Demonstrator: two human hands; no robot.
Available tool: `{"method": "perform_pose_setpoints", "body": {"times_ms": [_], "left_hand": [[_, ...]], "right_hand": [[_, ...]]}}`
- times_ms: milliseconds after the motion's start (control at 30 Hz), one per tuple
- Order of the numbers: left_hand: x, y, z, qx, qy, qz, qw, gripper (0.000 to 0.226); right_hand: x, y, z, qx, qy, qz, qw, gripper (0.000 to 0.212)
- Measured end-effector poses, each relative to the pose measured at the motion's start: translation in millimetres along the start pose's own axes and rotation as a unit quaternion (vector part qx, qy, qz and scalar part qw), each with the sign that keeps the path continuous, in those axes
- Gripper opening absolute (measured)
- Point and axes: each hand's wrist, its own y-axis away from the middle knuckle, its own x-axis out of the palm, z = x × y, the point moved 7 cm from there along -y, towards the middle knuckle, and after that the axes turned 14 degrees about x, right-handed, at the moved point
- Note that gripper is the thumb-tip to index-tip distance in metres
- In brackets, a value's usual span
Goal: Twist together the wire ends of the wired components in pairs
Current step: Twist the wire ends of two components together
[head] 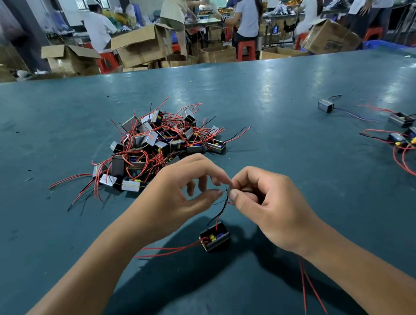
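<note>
Our right hand (267, 204) pinches the thin red and black wire ends (224, 202) of a small black boxed component (214, 236) hanging above the teal worktop (300, 143); our left hand (182, 197) curls loosely beside, fingers apart.

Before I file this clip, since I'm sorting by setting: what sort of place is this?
Most likely a small assembly workshop: a heap of wired components on a big green table, open cardboard boxes on the floor, and other workers at benches behind.

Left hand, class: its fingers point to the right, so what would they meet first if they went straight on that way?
Most likely the right hand, whose fingertips pinch the wire ends beside the left hand; the gap looks tiny.
</note>
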Motion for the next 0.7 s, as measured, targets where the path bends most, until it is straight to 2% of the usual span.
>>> {"method": "perform_pose_setpoints", "body": {"times_ms": [233, 467, 567, 700], "left_hand": [[-8, -3, -9, 0.076, -0.081, -0.022, 0.994, 0.011], [-6, -4, -15, 0.108, -0.123, -0.020, 0.986, 0.012], [-4, -3, -10, 0.068, -0.067, -0.017, 0.995, 0.012], [1, 1, 3, -0.035, 0.049, -0.031, 0.998, 0.013]], "right_hand": [[4, -1, 1, 0.016, -0.049, 0.038, 0.998, 0.009], [6, 1, 4, 0.007, -0.054, 0.051, 0.997, 0.013], [4, 2, 7, -0.013, -0.033, 0.040, 0.999, 0.014], [2, 5, 11, -0.049, 0.014, 0.002, 0.999, 0.011]]}}
